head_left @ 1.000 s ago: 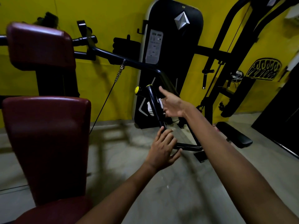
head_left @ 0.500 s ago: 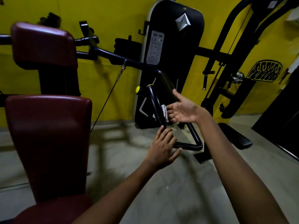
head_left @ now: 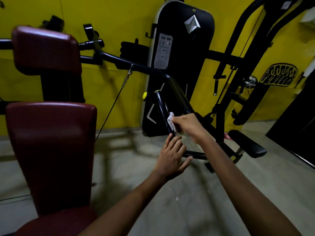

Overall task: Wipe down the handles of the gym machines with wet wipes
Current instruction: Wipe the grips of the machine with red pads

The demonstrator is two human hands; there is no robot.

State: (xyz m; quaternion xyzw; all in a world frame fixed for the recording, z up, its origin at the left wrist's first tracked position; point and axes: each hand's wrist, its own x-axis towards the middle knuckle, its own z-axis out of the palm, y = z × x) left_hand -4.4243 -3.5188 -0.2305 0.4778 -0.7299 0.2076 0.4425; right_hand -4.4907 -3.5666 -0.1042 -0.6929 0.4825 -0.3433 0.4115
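Note:
A black handle bar with a yellow ring at its top slants down from the machine's arm in the middle of the head view. My right hand holds a white wet wipe against the right side of that bar, fingers curled round the wipe. Just below, my left hand reaches to the lower end of the bar with straight, spread fingers; its fingertips touch the bar and grip nothing.
A maroon padded seat and backrest fills the left. A black weight-stack cover stands against the yellow wall behind the handle. A cable machine frame and a black bench pad are at the right. Grey floor lies below.
My right hand turned from an open palm beside the bar to fingers curled on the wipe against it, and slid slightly down. My left hand stayed at the bar's lower end.

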